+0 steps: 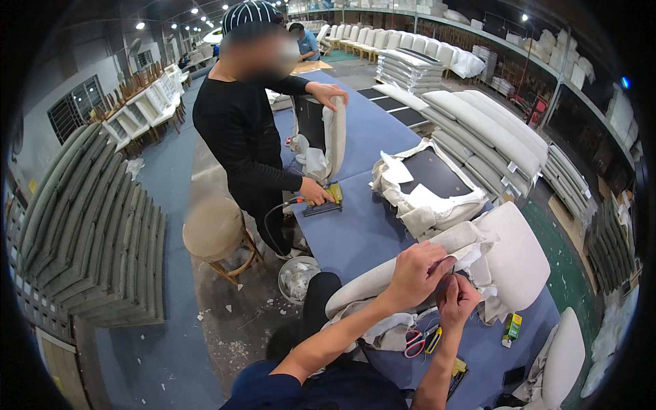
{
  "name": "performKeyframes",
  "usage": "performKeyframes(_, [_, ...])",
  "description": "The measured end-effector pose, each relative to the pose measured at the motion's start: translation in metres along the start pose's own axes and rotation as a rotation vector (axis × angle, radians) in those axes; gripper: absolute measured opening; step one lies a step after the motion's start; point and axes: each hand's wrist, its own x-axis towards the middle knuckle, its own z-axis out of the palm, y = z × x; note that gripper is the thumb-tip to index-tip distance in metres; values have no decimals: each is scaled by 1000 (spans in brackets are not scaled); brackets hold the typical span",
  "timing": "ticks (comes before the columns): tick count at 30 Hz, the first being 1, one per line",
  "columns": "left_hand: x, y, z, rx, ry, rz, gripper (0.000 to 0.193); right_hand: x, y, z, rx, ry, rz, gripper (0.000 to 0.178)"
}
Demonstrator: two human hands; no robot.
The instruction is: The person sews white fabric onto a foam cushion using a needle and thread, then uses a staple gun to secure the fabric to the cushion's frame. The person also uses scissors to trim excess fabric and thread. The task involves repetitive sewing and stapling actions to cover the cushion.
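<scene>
A beige upholstered chair part lies across the near end of the blue table, its fabric edge folded back over white lining. Above that edge, my left hand is closed in a pinch. Close below and to its right, my right hand has its fingers pressed together too. What sits between the fingertips is too small to make out. Red-handled scissors and a yellow-handled tool lie beside my right forearm. A yellow staple gun is partly hidden behind that forearm.
Across the blue table, a co-worker holds a padded panel and a yellow staple gun. An open-backed cushion lies between us. A scrap bucket and round stool stand left. Stacked panels rise further left.
</scene>
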Motion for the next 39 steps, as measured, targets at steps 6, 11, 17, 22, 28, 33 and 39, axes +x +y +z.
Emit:
performKeyframes(6, [-11,3,-7,100,-23,144,19,11,18,12,-275,95,-293,18])
performKeyframes(11, [7,14,-9,55,-262,171,16,7,22,-13,-119,84,-119,14])
performKeyframes(17, [69,-32,17,-40,-537,162,72,7,-14,-38,-375,-159,-35,6])
performKeyframes(22, [67,-8,42,-477,-753,-8,75,-19,-30,-77,-357,-128,-21,9])
performKeyframes(28, [84,-40,91,-988,-943,99,76,-31,-32,-88,-587,-124,-239,14])
performKeyframes(33, [66,-20,106,-1042,-934,49,71,-52,-45,-91,-735,57,-250,20])
performKeyframes(39, [55,2,105,-943,-980,66,66,-76,-62,-105,-508,-15,-12,32])
